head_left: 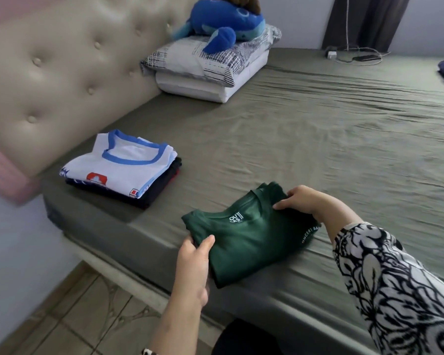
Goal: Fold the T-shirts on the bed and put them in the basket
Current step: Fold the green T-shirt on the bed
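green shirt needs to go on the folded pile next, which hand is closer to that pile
Left. The left hand grips the green shirt at the edge facing the folded pile, which lies on that side near the headboard. The right hand holds the far edge, away from the pile.

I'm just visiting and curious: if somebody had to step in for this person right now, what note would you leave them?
Left hand: grips the near left edge of the folded green T-shirt, thumb on top.
Right hand: fingers hold its far right edge, by the collar.
The green shirt lies at the near edge of the bed.
Done: a stack of folded T-shirts, white and blue one on top, sits to the left near the headboard.
Left: probably add the green shirt to the stack, then move everything into the basket, which is not in view.
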